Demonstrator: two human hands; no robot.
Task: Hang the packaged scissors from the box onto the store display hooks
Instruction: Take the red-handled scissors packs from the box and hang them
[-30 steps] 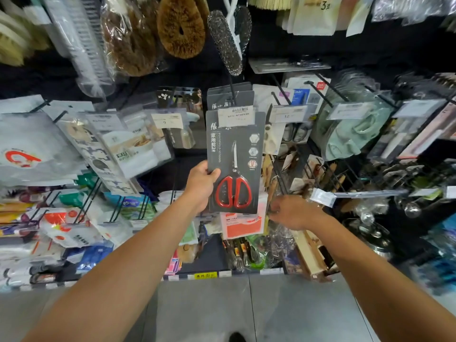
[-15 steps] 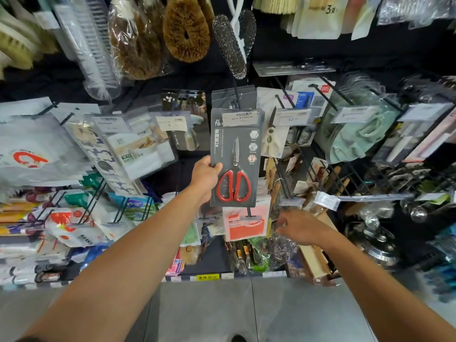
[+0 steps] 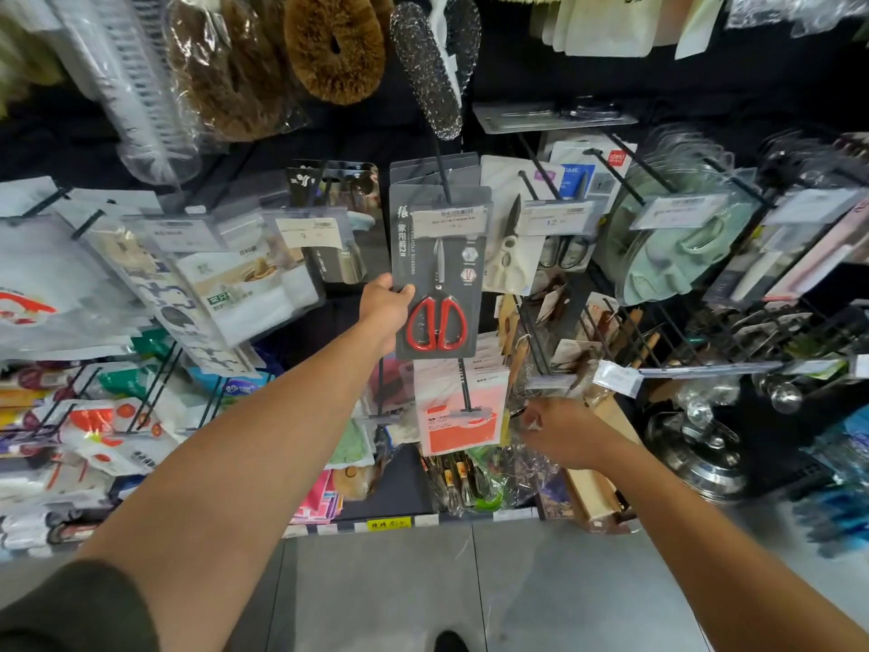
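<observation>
At the middle of the store display wall, the dark grey card pack of red-handled steel scissors (image 3: 439, 275) hangs upright, its top tucked behind the white price label (image 3: 450, 219) at the tip of a black wire display hook (image 3: 442, 174), in front of matching grey cards. The left hand (image 3: 385, 309) pinches the pack's lower left edge, thumb pressed on the front and fingers behind. Just right hangs a pack of white-handled scissors (image 3: 505, 258); just below, an orange-and-white packet (image 3: 463, 418). The right hand (image 3: 562, 430) hovers lower, over crinkled clear wrapping (image 3: 526, 472), fingers curled downward; I cannot tell whether they hold anything. Grey floor (image 3: 470, 600) lies beneath.
</observation>
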